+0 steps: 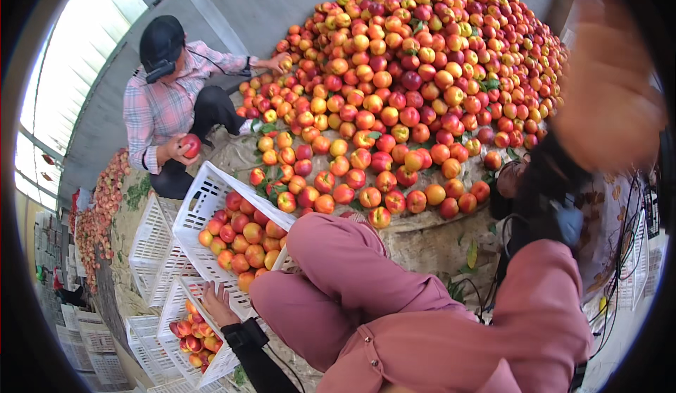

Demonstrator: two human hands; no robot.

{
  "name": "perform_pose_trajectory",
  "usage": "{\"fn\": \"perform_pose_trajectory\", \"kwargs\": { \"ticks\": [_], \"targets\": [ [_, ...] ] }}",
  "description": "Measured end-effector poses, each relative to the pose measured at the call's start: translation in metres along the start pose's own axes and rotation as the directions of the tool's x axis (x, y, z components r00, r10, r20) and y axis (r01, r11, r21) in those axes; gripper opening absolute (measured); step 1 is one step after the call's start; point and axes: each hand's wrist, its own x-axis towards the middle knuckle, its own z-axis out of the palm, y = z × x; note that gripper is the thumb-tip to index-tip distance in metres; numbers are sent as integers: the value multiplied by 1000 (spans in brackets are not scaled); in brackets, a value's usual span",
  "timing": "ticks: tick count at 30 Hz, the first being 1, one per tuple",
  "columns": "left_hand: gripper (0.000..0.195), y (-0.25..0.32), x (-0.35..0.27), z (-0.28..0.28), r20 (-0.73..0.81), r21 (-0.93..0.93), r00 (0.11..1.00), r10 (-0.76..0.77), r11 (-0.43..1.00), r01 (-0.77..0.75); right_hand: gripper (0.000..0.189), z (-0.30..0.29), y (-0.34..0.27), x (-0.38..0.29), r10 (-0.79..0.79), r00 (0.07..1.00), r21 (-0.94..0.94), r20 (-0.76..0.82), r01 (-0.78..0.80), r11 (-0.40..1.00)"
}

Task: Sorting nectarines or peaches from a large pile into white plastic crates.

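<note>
My left hand (pixel 218 304) rests with spread fingers on the rim of a white plastic crate, between two crates that hold nectarines. The upper white crate (pixel 185 224) tilts beside my knee, with red and orange nectarines (pixel 254 255) in it. Below my left hand stands a smaller-looking white crate (pixel 165 308), also holding nectarines (pixel 196 335). My right hand (pixel 607 92) is raised close to the camera at the right, badly blurred; whether it holds anything cannot be told. Before me a large heap of nectarines (pixel 412 76) spreads over the floor cloth, with green leaves among the fruit.
At the left a co-worker in a plaid shirt (pixel 153 102) crouches, one hand on the heap, the other holding a nectarine (pixel 190 145). More white crates (pixel 153 250) stand at the left, beyond them another fruit pile (pixel 105 197). Black cables (pixel 623 266) hang at the right.
</note>
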Motion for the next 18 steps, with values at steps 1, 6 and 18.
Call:
{"fn": "perform_pose_trajectory", "kwargs": {
  "ticks": [1,6,18],
  "targets": [
    [51,-16,8,-4,-13,141,1000,20,990,-18,43,-26,19,-33,54,998,-74,-36,-57,996],
    [54,-66,29,-29,13,675,979,206,720,-160,51,-130,206,-346,596,802,-982,40,-77,170],
    [59,-88,81,-12,129,689,989,77,710,-145,84,-119,326,-428,595,493,-764,-634,-520,-383]
  ]
}}
